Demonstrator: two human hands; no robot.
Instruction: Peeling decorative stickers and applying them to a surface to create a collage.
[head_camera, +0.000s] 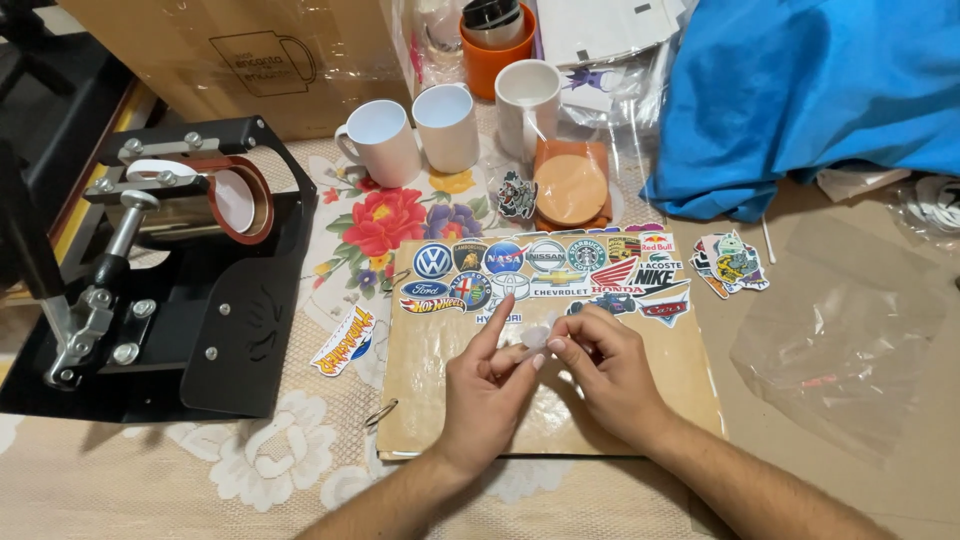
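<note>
Floral cloth covers the surface (150, 480), and at its near middle lies a tan ring-bound board (620, 390) with a cluster of colourful die-cut stickers (545, 275) along its far edge. Both hands meet over the board: the left hand (485, 385) and the right hand (605, 370) pinch a small translucent sticker piece (537, 335) between fingertips, fingers narrow and closed on it. It looks thin, light and limp — likely to curl or cling, best taken by its edges.

At the left stands a black mug heat press (190, 260), a white mug (235, 200) clamped in its sleeve. Three white ceramic mugs (445, 125) stand at the far side, seemingly empty — an orange cup (490, 60) behind them holds a dark-lidded container. Blue fabric (810, 90) lies heaped at the far right.
</note>
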